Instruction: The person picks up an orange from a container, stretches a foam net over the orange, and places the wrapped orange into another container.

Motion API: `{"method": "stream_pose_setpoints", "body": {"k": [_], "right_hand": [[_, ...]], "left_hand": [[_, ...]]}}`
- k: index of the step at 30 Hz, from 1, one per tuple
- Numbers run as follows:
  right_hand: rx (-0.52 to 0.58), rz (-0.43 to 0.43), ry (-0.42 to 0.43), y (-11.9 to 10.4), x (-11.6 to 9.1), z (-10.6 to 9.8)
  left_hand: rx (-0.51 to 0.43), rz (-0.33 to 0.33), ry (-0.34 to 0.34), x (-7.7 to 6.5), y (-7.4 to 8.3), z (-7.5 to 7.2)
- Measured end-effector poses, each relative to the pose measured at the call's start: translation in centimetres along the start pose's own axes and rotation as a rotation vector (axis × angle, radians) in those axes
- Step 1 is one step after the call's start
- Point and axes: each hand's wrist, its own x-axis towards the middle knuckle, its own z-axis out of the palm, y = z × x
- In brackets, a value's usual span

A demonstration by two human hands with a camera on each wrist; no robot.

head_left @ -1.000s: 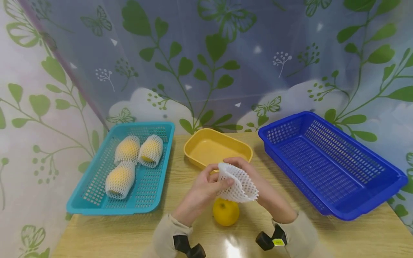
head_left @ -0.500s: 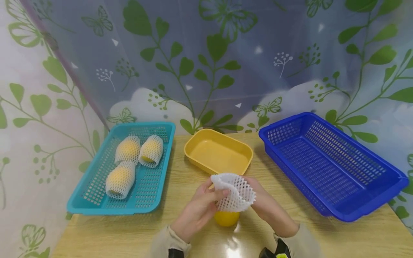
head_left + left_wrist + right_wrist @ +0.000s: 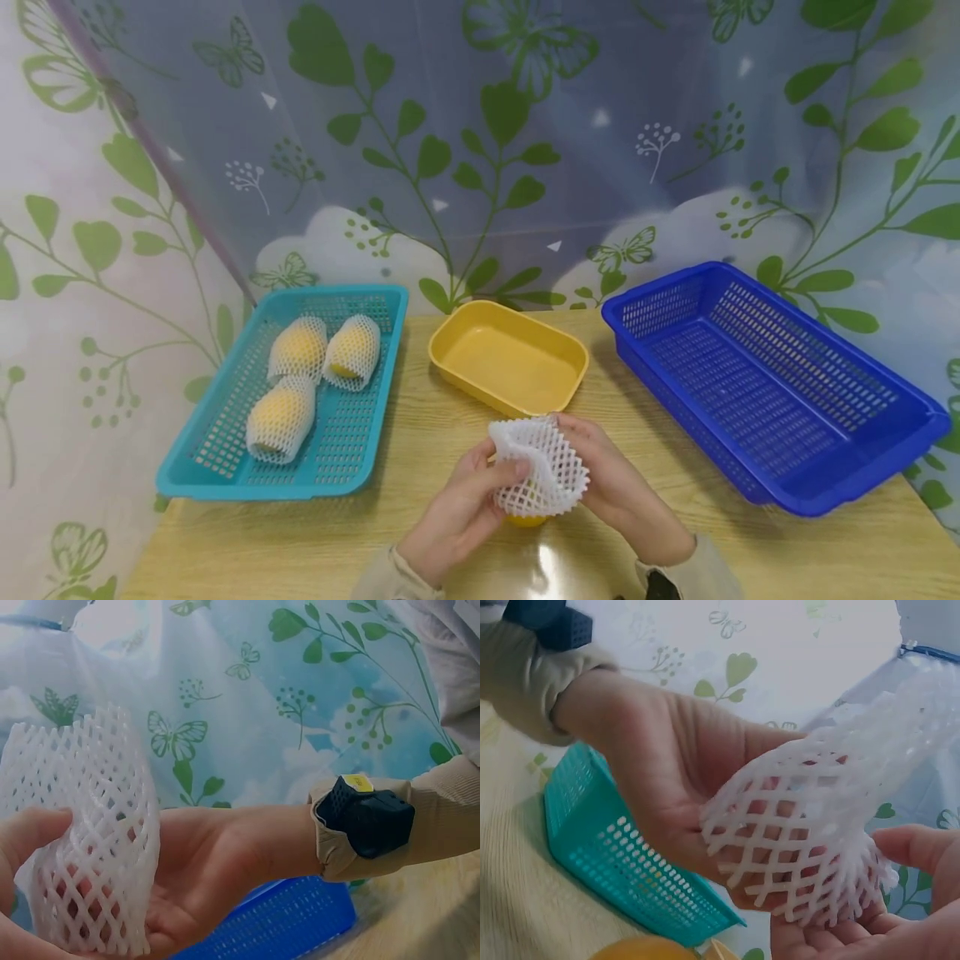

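A white foam fruit net [image 3: 543, 467] is held between the two hands, its meshed end opening toward the lower right. My left hand [image 3: 459, 512] pinches its left side, the thumb on the near face and the fingers behind. My right hand [image 3: 626, 496] grips the other side, with fingertips at the upper right edge; through the mesh [image 3: 97, 847], in the left wrist view, its fingers show curled. Directly below the net is a round yellow fruit [image 3: 527, 521], mostly covered by it; its top [image 3: 641, 949] shows in the right wrist view.
On the left stands a teal basket [image 3: 352, 442] with netted yellow fruits [image 3: 281, 421] in it. A yellow tray [image 3: 510, 350] lies just beyond the hands. The large blue basket [image 3: 750, 383] is at the right, set at an angle on the wooden table [image 3: 262, 542].
Both hands have come down toward me with the foam net. The yellow fruit, in plain sight a second ago, is now largely hidden beneath it.
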Motion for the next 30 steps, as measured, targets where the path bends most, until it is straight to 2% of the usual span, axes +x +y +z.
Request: {"method": "stream_pose_setpoints", "body": {"k": [6,8,11,14,21,27,30], "right_hand": [[0.204,0.038,-0.046,-0.2,0.0,0.0],[0.252,0.037,-0.080,-0.2,0.0,0.0],[0.293,0.040,-0.144,-0.4,0.0,-0.1],[0.296,0.057,-0.203,-0.4,0.0,-0.2],[0.301,0.135,-0.393,0.2,-0.2,-0.7],[0.367,0.124,-0.475,0.9,-0.6,-0.3],[0.441,0.091,-0.486,1.2,-0.5,-0.3]], "left_hand": [[0.001,-0.051,-0.067,-0.6,-0.3,-0.5],[0.020,-0.055,-0.113,-0.9,-0.4,-0.7],[0.047,-0.033,-0.206,-1.4,-0.7,-1.1],[0.036,0.028,-0.289,-1.6,-0.9,-1.5],[-0.118,0.170,-0.409,-1.5,-1.0,-2.4],[-0.292,0.192,-0.566,-1.3,-0.4,-2.3],[-0.360,0.187,-0.606,-1.2,-0.1,-2.2]]}}
